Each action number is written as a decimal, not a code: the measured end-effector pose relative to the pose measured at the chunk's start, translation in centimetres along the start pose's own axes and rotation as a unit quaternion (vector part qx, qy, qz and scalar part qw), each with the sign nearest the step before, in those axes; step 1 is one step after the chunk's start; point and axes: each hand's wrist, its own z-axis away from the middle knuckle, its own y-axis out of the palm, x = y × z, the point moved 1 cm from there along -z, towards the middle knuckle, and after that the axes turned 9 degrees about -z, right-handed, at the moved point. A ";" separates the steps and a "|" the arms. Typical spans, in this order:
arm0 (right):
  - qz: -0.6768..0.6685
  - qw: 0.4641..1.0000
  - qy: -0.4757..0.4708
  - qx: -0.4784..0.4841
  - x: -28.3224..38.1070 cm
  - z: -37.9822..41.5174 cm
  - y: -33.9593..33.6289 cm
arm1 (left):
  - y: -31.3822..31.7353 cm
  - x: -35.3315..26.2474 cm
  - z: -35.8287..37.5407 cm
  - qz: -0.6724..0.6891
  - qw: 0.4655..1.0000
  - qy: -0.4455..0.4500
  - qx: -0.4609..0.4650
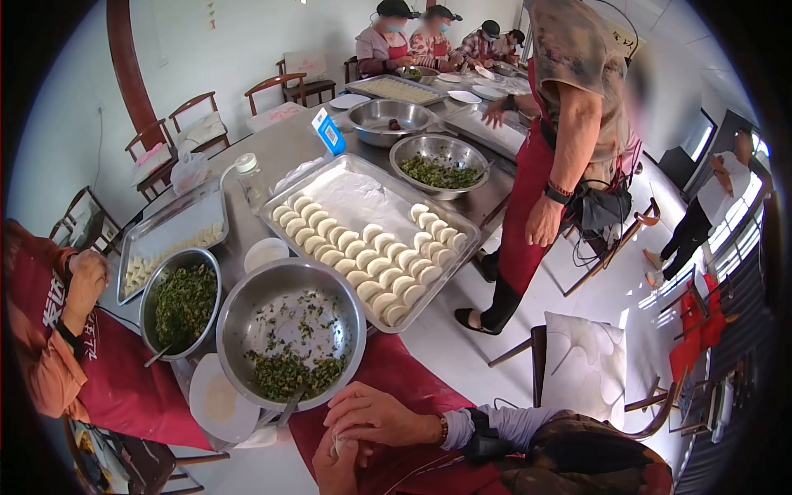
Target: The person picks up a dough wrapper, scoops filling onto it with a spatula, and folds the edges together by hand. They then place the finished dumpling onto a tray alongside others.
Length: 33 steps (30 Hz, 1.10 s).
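My right hand [375,415] and my left hand [334,467] meet low in the view, over my red apron. Their fingers are closed together around a dumpling [335,446], of which only a little pale dough shows. Just beyond them is a large steel bowl [351,318] with chopped green filling [289,373] and a spoon [292,404] leaning in it. Beside that bowl, a white plate [216,400] has a pale round patch on it, perhaps a wrapper. Farther off, a metal tray [464,247] holds rows of folded dumplings [359,252].
At left, a person's hands [84,285] are near another bowl of filling [180,309] and a second tray [214,206]. A person in a red apron [528,198] stands right of the table. Several people sit at the far end. A cushioned chair [584,363] is at right.
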 end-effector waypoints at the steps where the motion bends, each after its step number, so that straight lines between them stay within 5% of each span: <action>1: -0.003 1.000 0.003 0.001 -0.1 0.0 0.0 | 0.1 -0.2 0.1 -0.008 1.000 -0.006 -0.005; 8: 0.090 0.996 -0.003 -0.017 1.4 -0.8 -1.4 | 0.7 -0.8 -1.1 -0.064 0.994 -0.044 -0.082; 10: 0.099 0.992 0.061 -0.054 2.0 -1.0 -2.2 | 1.0 -1.6 -1.4 0.008 0.992 -0.009 -0.127; 12: -0.043 0.971 0.220 -0.086 2.4 -0.6 -1.9 | 0.7 -1.6 -1.4 0.007 0.992 0.018 -0.123; 17: -0.078 0.978 0.186 -0.048 1.8 0.0 -1.3 | 0.8 -0.6 -1.7 0.049 0.988 0.106 -0.096; 28: -0.092 0.973 0.187 -0.099 2.4 -0.2 -1.0 | 1.3 0.1 -1.8 0.072 0.989 0.090 -0.092; 33: 0.018 0.994 0.077 -0.081 1.2 0.1 -1.4 | 1.6 -0.1 -1.7 0.064 0.993 0.052 -0.081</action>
